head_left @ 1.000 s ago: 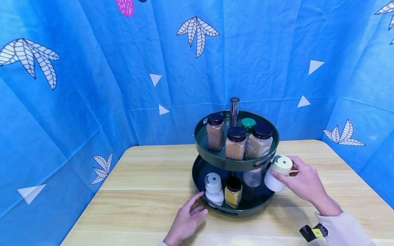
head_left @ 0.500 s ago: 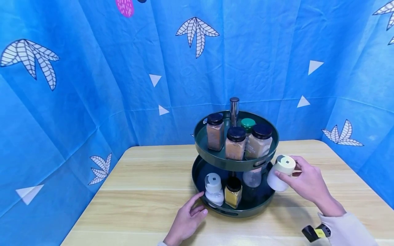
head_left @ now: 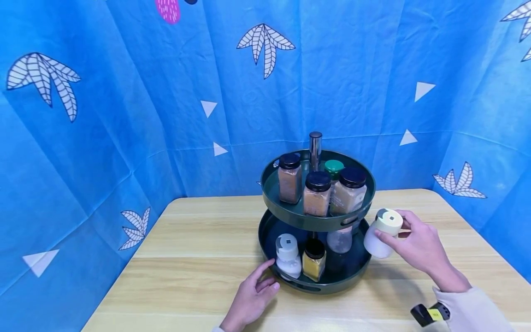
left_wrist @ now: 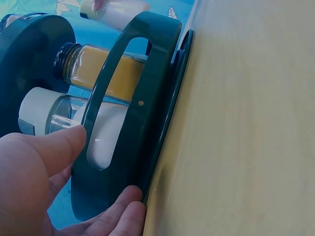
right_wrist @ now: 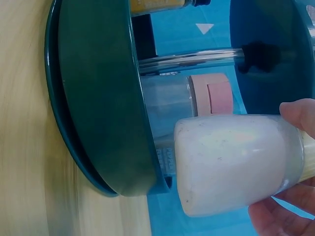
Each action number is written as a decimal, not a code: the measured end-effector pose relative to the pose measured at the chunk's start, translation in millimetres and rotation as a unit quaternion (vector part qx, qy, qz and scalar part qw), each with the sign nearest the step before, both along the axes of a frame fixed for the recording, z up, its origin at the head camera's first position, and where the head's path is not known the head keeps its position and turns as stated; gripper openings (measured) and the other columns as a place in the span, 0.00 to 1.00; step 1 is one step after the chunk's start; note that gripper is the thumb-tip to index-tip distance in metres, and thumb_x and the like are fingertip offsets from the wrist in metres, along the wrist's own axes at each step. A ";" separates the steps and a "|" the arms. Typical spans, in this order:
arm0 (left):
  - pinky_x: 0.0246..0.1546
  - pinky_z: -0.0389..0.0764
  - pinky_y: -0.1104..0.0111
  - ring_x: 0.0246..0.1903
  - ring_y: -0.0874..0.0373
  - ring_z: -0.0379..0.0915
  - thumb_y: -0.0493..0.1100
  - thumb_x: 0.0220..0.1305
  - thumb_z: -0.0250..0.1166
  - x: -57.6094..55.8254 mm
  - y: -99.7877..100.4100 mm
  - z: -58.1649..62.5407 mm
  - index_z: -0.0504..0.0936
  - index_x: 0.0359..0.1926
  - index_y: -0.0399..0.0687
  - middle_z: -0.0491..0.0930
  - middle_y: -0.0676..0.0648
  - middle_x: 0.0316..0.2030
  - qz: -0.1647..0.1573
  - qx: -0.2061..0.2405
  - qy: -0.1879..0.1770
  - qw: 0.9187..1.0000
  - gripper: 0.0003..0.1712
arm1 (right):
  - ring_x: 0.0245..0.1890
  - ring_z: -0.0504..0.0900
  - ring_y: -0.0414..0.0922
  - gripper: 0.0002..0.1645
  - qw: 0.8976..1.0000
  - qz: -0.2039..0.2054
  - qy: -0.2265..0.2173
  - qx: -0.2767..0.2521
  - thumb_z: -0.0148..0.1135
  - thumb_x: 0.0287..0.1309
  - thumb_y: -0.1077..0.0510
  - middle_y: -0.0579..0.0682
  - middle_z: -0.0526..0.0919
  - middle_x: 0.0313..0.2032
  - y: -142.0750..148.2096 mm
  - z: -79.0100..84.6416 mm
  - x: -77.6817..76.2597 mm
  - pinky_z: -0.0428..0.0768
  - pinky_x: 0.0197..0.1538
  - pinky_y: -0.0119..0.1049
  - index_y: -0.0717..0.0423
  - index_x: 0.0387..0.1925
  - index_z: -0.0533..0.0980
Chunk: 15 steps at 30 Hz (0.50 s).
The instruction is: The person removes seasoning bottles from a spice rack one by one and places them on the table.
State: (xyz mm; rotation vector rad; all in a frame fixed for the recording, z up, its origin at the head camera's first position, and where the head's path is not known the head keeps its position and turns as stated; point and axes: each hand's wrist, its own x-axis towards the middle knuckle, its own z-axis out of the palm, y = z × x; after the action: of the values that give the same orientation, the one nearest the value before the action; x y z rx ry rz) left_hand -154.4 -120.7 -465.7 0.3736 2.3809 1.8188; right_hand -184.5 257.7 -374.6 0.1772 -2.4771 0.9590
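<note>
My right hand (head_left: 423, 244) pinches the cream lid of a clear seasoning jar (head_left: 378, 242) filled with white powder. The jar tilts beside the right rim of a green two-tier round rack's lower tray (head_left: 344, 282). In the right wrist view, the held jar (right_wrist: 236, 162) overlaps a pink-lidded jar (right_wrist: 211, 93) standing in that tray. My left hand (head_left: 253, 295) touches the tray's left front rim with its fingertips, the index finger extended. Near it, inside the tray, stand a white-lidded jar (head_left: 288, 258) of white powder and a black-lidded yellow spice jar (head_left: 314, 265).
On the upper tray (head_left: 307, 224) stand several spice jars, among them a black-lidded brown one (head_left: 290, 180) and a green-capped one (head_left: 333, 168). A metal post (head_left: 315, 150) rises through the rack. Behind the wooden table (head_left: 199, 267) hangs a blue patterned cloth (head_left: 166, 115).
My right hand has moved a little to the right with the jar, from overlapping the lower tray to just beyond its right rim. The left hand and the rack stay where they were.
</note>
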 end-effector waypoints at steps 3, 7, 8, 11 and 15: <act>0.54 0.78 0.61 0.57 0.44 0.70 0.45 0.62 0.64 0.1 -0.1 0.2 0.64 0.67 0.63 0.53 0.30 0.69 0.001 -0.001 -0.001 1.000 0.33 | 0.36 0.82 0.67 0.36 1.000 -0.003 -0.006 0.001 0.71 0.50 0.47 0.74 0.80 0.43 1.5 0.5 0.7 0.84 0.30 0.57 0.66 0.52 0.69; 0.54 0.78 0.60 0.57 0.44 0.70 0.45 0.62 0.64 0.1 -0.4 1.1 0.64 0.67 0.63 0.52 0.30 0.69 0.004 -0.002 -0.004 1.000 0.33 | 0.35 0.82 0.67 0.36 1.000 -0.006 -0.005 0.002 0.70 0.50 0.46 0.74 0.80 0.42 3.4 1.5 1.5 0.84 0.29 0.57 0.66 0.52 0.69; 0.54 0.78 0.60 0.57 0.44 0.70 0.45 0.62 0.64 0.2 -0.4 1.3 0.64 0.67 0.63 0.52 0.30 0.69 0.004 -0.002 -0.005 1.000 0.33 | 0.35 0.82 0.67 0.36 1.000 -0.008 -0.003 0.002 0.71 0.50 0.47 0.74 0.81 0.42 3.9 1.5 1.7 0.84 0.29 0.57 0.66 0.52 0.70; 0.54 0.78 0.60 0.57 0.44 0.70 0.45 0.62 0.64 0.3 -0.4 1.6 0.64 0.66 0.63 0.52 0.30 0.69 0.003 -0.001 -0.005 1.000 0.33 | 0.35 0.82 0.67 0.36 1.000 -0.010 -0.003 0.004 0.71 0.50 0.46 0.74 0.80 0.42 5.8 2.0 2.4 0.84 0.29 0.57 0.66 0.53 0.69; 0.54 0.78 0.60 0.57 0.44 0.70 0.45 0.62 0.64 0.0 -0.2 1.4 0.64 0.66 0.63 0.52 0.30 0.70 0.003 -0.001 -0.004 1.000 0.32 | 0.35 0.82 0.67 0.37 1.000 -0.015 -0.004 0.006 0.71 0.49 0.46 0.74 0.80 0.42 8.2 1.9 3.7 0.84 0.29 0.56 0.66 0.53 0.69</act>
State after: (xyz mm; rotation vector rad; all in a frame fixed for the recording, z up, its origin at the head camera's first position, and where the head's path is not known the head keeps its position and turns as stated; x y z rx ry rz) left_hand -154.4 -120.9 -464.2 0.3587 2.3804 1.8155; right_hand -180.8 265.9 -372.7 0.1411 -2.4867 0.9337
